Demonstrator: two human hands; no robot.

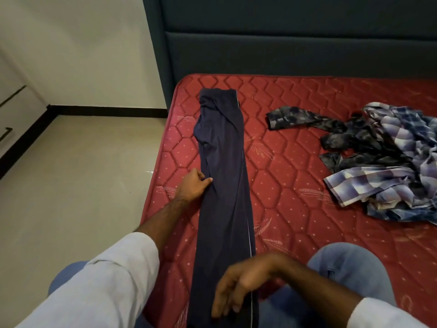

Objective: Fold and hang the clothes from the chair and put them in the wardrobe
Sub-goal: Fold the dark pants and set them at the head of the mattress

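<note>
Dark navy trousers (224,176) with a thin white side stripe lie stretched lengthwise on the red quilted mattress (295,185), folded leg on leg, waistband toward the headboard. My left hand (195,184) rests at the trousers' left edge near mid-length, fingers curled and pinching the cloth. My right hand (236,287) hovers over the lower leg end, fingers spread and pointing down, holding nothing. A dark camouflage-pattern garment (335,131) and a blue-and-white checked shirt (397,166) lie crumpled together at the right of the mattress.
A dark blue padded headboard (295,43) stands behind the mattress. Beige tiled floor (82,174) lies to the left, with a pale wall and black skirting. White drawer fronts (9,110) with black handles show at the far left. My jeans-clad knees are at the mattress's near edge.
</note>
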